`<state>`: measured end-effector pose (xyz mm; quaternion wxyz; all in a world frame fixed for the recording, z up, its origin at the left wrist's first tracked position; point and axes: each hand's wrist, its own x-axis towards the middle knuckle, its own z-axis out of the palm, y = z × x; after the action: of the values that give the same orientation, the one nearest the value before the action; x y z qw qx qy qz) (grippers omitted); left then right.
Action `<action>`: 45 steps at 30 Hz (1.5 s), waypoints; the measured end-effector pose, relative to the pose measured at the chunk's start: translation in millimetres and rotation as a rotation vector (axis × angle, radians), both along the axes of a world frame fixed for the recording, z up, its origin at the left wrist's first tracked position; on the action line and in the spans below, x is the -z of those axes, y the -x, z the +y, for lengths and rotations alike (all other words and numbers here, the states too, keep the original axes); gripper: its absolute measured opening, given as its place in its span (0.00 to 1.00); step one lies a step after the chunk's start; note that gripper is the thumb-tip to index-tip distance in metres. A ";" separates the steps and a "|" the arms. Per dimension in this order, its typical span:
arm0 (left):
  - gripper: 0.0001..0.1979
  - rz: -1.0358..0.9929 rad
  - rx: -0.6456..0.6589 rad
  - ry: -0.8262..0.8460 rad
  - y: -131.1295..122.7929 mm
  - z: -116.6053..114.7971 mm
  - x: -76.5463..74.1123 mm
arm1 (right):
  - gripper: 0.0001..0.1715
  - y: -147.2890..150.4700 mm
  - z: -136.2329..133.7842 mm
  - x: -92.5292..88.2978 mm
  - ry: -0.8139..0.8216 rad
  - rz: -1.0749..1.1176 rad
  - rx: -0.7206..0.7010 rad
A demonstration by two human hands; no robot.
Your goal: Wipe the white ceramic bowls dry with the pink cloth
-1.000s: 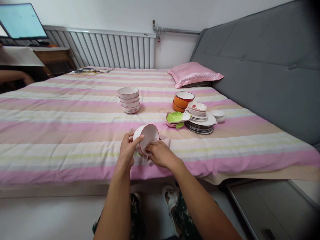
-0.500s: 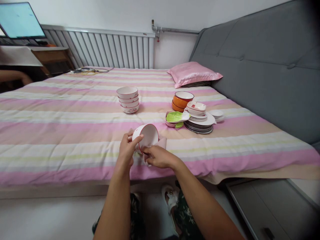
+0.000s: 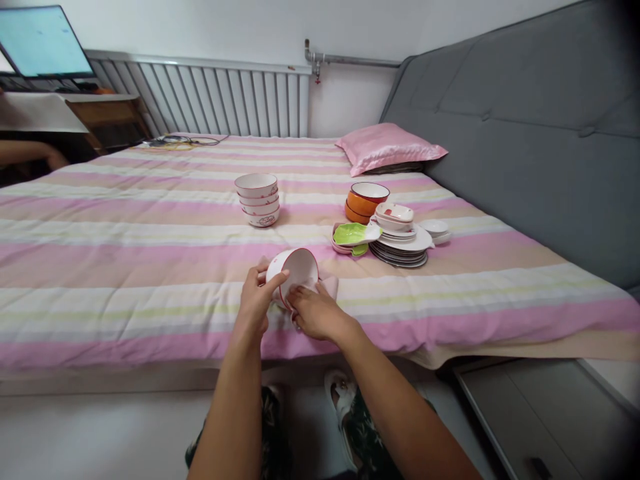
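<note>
White porcelain-like with a red rim, a bowl (image 3: 306, 265) is tilted between the hands above the striped bedspread (image 3: 165, 310). The left hand (image 3: 255, 297) grips its side, thumb at the rim; the right hand (image 3: 316, 312) presses a pale pink cloth (image 3: 330, 285) into its mouth. Beyond the right hand, a green dish (image 3: 350, 233) and stacked plates (image 3: 399, 257) stand partly in the way of orange bowls (image 3: 356, 212). Ahead of the left hand rise stacked white bowls (image 3: 259, 203); farthest are a pink pillow (image 3: 390, 148) and radiator (image 3: 225, 100).
</note>
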<state>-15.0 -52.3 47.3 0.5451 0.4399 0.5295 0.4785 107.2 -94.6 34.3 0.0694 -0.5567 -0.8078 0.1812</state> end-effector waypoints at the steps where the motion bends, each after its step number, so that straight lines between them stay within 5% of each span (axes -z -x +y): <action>1: 0.27 0.003 0.000 -0.003 0.0 0.0 0.1 | 0.22 0.9 0.2 1.5 -0.001 -0.022 0.020; 14: 0.28 0.024 0.004 -0.022 1.0 0.9 2.7 | 0.38 14.1 4.2 12.0 0.080 -0.140 0.229; 35: 0.28 0.037 -0.028 -0.016 -1.5 0.7 1.0 | 0.13 -4.3 2.8 -3.4 -0.014 0.139 0.021; 45: 0.27 -0.023 -0.040 0.004 -2.5 0.8 -0.6 | 0.11 0.7 -0.7 -7.0 0.036 0.417 0.104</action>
<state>-12.5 -51.5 47.8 0.5425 0.4227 0.5329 0.4930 106.6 -95.3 41.3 0.2344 -0.5492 -0.7427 0.3032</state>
